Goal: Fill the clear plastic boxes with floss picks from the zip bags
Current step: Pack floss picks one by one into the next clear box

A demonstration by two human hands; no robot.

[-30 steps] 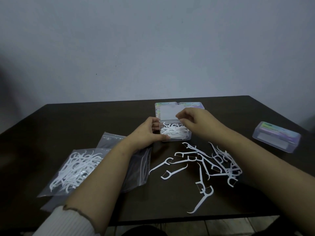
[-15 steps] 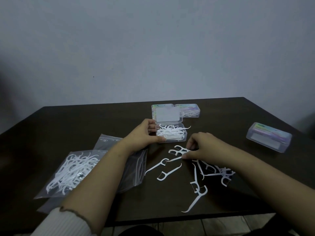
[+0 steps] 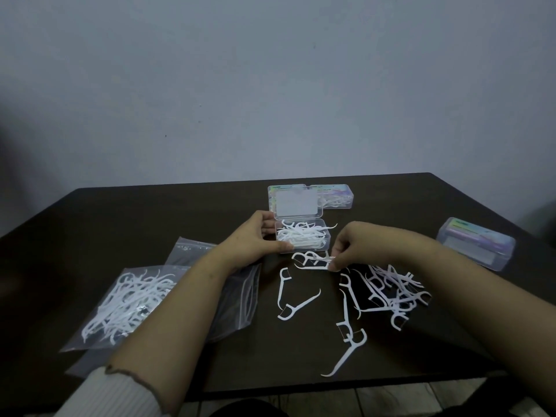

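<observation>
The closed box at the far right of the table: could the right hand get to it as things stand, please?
Probably yes. The closed box sits alone, with bare table between it and the right hand; that hand pinches floss picks it would first drop.

A single head-worn wide-angle camera looked forward and down from the person's seat across the dark worktop [image 3: 391, 203] to the plain wall [image 3: 270, 85] behind. It sat close above both forearms; dim light perhaps hid the far left corner.
</observation>
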